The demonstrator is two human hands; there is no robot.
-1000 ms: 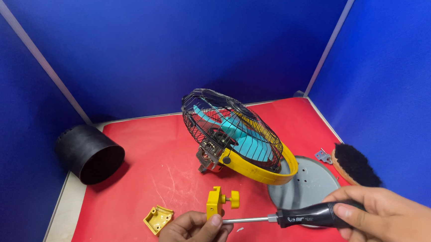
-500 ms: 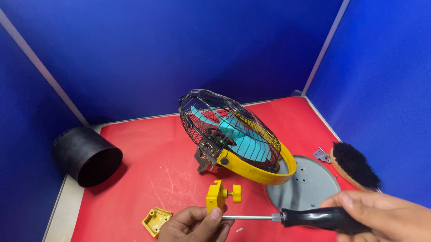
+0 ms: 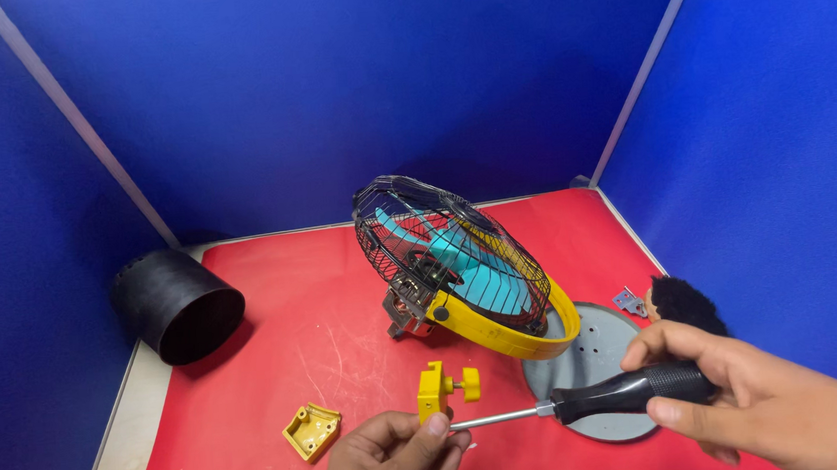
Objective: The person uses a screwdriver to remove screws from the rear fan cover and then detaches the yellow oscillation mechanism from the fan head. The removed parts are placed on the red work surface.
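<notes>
A screwdriver [image 3: 584, 401] is held level above the red mat [image 3: 280, 340], its black handle clamped in the right hand [image 3: 738, 394], whose fingers are wrapped around it. The bare metal shaft points to the left, and its tip is met by the left hand [image 3: 393, 454], whose fingertips are pinched together at the end of the shaft; whether anything small is held between them cannot be told. Just above those fingertips a yellow clamp piece with a knob [image 3: 444, 388] is seen standing on the mat, touching or nearly touching the left hand. A small yellow cap [image 3: 311, 431] lies on the mat to the left of that hand, close by but apart from it.

Behind the hands a small fan [image 3: 454, 262] is set, tilted, with a black wire cage, teal blades and a yellow band around its lower rim. Its lower edge rests against a round grey base plate [image 3: 590, 350], over which the screwdriver handle is held. A black tube [image 3: 176, 306] lies on its side at the left edge of the mat, well apart from the hands. A black brush [image 3: 684, 301] and a small grey metal piece [image 3: 628, 301] are seen at the right edge. Blue walls [image 3: 332, 95] enclose the table.
</notes>
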